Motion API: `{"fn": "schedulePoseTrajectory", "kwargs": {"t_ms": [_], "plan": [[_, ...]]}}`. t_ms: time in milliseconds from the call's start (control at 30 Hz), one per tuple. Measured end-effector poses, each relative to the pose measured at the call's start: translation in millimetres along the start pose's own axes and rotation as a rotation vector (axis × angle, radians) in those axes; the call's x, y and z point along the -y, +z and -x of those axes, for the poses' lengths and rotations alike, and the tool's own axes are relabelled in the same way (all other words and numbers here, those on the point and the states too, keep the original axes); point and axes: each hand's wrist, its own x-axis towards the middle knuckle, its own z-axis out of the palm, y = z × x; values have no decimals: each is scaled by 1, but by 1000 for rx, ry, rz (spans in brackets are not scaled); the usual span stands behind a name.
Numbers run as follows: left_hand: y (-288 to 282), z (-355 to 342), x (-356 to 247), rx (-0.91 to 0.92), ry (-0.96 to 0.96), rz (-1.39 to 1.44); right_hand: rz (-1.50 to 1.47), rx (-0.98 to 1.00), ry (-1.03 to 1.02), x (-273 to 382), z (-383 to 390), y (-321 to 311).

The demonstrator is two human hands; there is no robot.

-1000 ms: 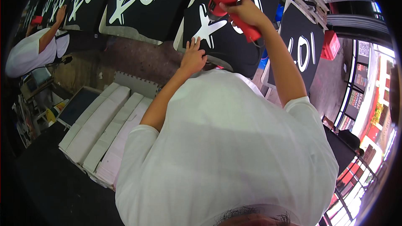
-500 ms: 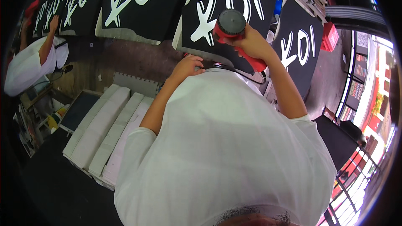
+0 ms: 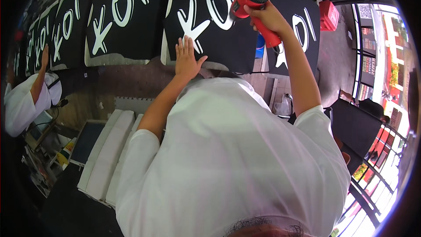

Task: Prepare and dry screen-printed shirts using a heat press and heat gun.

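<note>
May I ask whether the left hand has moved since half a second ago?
Yes: the left hand has moved forward, from the near edge of the black panel toward its white print.

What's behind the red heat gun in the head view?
Behind the red heat gun: part of a black panel with white lettering. Whatever lies directly behind the tool and the right hand is covered and can't be seen.

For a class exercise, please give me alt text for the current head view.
A right hand holds a red, gun-shaped tool over a black panel with white lettering; the left hand rests on its near edge. Similar panels line up on both sides.
</note>
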Motion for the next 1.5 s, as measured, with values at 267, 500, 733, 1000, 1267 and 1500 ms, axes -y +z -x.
{"fn": "schedulePoseTrajectory", "kwargs": {"t_ms": [267, 500, 733, 1000, 1267, 1500], "plan": [[5, -9, -16, -83, -61, 5, 50, 108, -158, 1, -71, -41], [11, -19, -39, -157, -177, -88, -226, 150, -304, 19, -106, -57], [16, -30, -46, -93, -197, -89, -236, 263, -288, 19, -160, -42], [15, -33, -46, -92, -214, -18, -476, 481, -391, 35, -169, 3], [7, -35, -52, -130, -237, 57, 42, 97, -280, 54, -156, 13], [-4, -40, -56, -303, -244, 241, 241, 138, -221, 55, -115, 5]]}}
